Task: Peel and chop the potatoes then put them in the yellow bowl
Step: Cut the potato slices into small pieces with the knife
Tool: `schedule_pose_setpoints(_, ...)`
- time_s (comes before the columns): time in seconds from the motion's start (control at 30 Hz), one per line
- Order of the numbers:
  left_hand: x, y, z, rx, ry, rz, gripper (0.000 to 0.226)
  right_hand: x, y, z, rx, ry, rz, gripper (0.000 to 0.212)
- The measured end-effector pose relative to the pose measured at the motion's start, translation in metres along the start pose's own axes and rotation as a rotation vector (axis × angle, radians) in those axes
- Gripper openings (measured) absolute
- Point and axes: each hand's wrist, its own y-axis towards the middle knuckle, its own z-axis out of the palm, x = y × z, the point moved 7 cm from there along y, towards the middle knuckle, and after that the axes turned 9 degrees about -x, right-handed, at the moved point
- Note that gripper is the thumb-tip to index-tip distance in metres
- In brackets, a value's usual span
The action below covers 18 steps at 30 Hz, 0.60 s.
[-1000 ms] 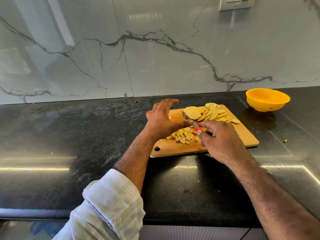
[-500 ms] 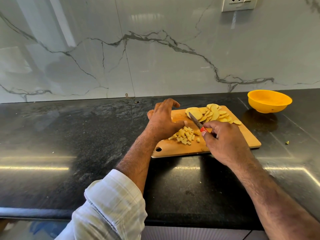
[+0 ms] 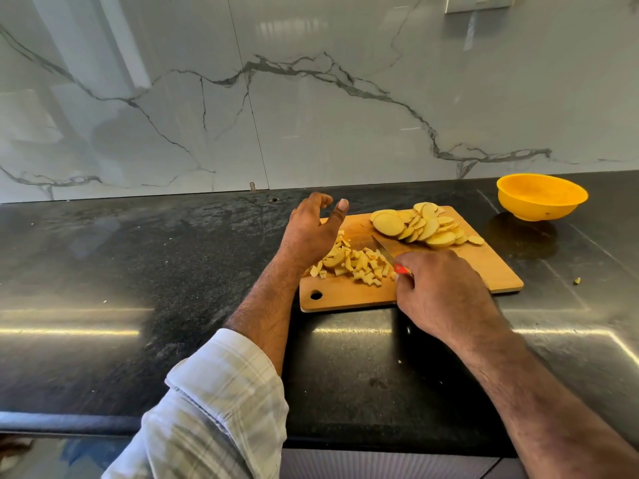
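Gripping a red-handled knife (image 3: 387, 252), right hand (image 3: 439, 292) over the near edge of a wooden cutting board (image 3: 498, 267); blade slanting away and leftward, long axis diagonal, tip between chopped potato pieces (image 3: 352, 262) and potato slices (image 3: 422, 227). Left hand (image 3: 311, 233) raised over the board's left end, fingers loosely spread, holding nothing. Yellow bowl (image 3: 541, 197) apart, far right on black counter (image 3: 138, 271).
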Motion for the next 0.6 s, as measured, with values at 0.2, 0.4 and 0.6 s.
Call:
schedule_pose_setpoints(0.2, -0.003, -0.005, 0.002, 0.028, -0.178, -0.074, 0.052, -0.02, -0.01, -0.015, 0.006, -0.059, 0.052, 0.028)
schedule_pose_setpoints(0.4, -0.002, -0.012, 0.01, 0.122, -0.425, -0.204, 0.08, -0.001, -0.016, -0.002, 0.079, -0.013, -0.001, 0.023)
schedule_pose_setpoints(0.6, -0.014, -0.015, 0.009, 0.164, -0.571, -0.196, 0.092, -0.002, -0.001, -0.008, 0.019, 0.042, -0.016, 0.027)
